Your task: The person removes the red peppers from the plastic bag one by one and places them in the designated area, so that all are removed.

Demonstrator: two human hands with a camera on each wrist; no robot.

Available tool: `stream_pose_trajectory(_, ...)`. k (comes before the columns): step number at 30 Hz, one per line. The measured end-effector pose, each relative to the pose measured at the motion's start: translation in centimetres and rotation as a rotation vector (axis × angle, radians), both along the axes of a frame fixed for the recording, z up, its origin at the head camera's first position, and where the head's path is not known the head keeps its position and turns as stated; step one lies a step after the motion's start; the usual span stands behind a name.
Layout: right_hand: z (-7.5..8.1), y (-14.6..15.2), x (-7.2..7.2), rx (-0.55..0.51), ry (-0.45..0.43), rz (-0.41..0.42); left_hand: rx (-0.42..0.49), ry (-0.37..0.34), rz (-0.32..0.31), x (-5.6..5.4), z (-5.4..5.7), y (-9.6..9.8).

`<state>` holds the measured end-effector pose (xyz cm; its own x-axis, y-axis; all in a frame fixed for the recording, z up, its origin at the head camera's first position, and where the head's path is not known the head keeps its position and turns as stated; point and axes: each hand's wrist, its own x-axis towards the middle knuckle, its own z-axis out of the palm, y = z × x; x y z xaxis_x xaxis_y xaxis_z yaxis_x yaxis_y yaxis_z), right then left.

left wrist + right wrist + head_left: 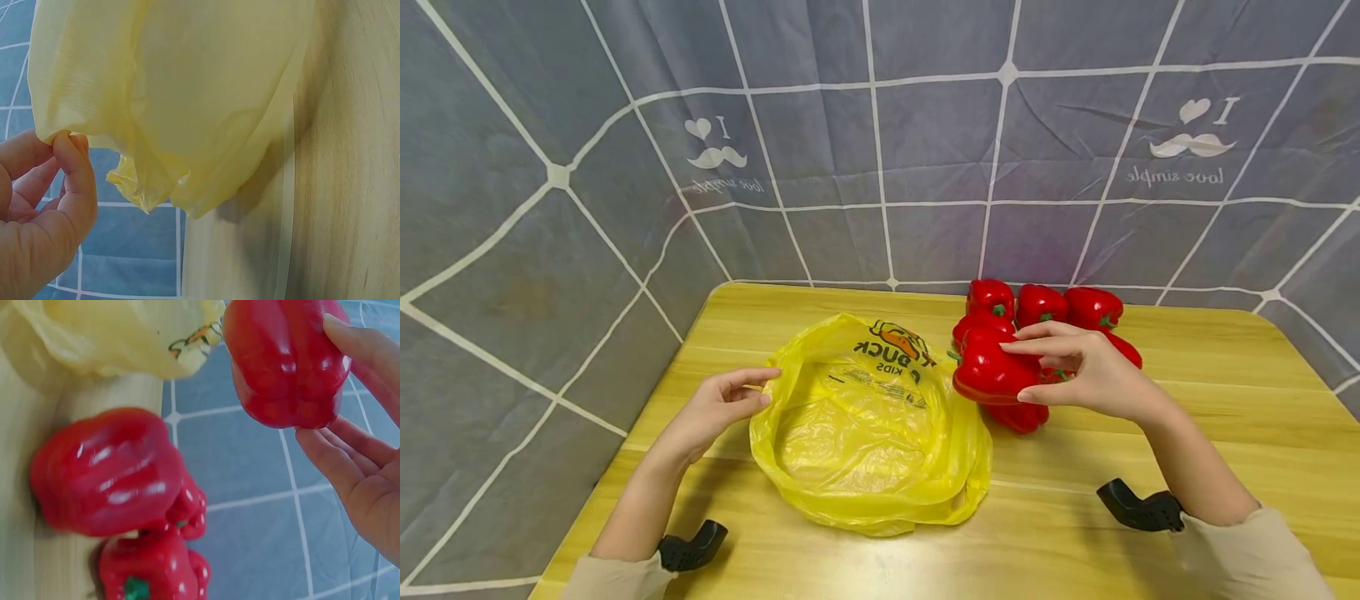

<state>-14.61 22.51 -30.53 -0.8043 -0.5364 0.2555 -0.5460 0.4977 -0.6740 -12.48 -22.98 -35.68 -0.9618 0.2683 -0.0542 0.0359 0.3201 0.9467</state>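
A yellow plastic bag (850,454) with a duck print stands on the table, its wide mouth facing up. My left hand (718,408) pinches the bag's left rim between thumb and fingertips, which the left wrist view shows at the edge of the film (94,119). In my right hand (1093,371) a red bell pepper (992,367) is gripped between thumb and fingers, lifted at the bag's right rim. The right wrist view shows the held pepper (287,362) raised above other peppers (109,472).
Several more red bell peppers (1093,307) with green stems lie in a cluster behind and beneath the held one. The wooden table (1037,533) meets a grey curtain (940,150) with white grid lines at the back and sides. Black wrist mounts (1142,506) sit on both forearms.
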Motion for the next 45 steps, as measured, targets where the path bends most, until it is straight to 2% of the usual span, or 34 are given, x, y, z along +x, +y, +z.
stream_pose_trajectory(9,-0.5,2.7,0.4,-0.024,0.013,-0.021,-0.008,-0.007,0.004,0.2,-0.1,0.0)
stream_pose_trajectory(18,-0.6,4.6,0.6,0.002,-0.019,-0.112,0.002,-0.002,-0.003,-0.1,0.0,0.1)
stream_pose_trajectory(26,-1.0,6.0,0.7,-0.011,-0.014,-0.125,0.003,-0.006,-0.006,0.0,-0.1,0.1)
stream_pose_trajectory(33,-1.3,7.3,1.0,-0.001,0.024,-0.141,0.006,-0.01,0.0,0.1,0.0,0.2)
stream_pose_trajectory(38,-1.5,8.0,1.0,-0.041,-0.01,-0.131,0.008,-0.011,0.002,0.1,-0.1,0.2)
stream_pose_trajectory(45,-2.1,9.3,1.1,-0.044,-0.028,-0.164,0.001,-0.01,-0.002,0.0,0.1,0.4)
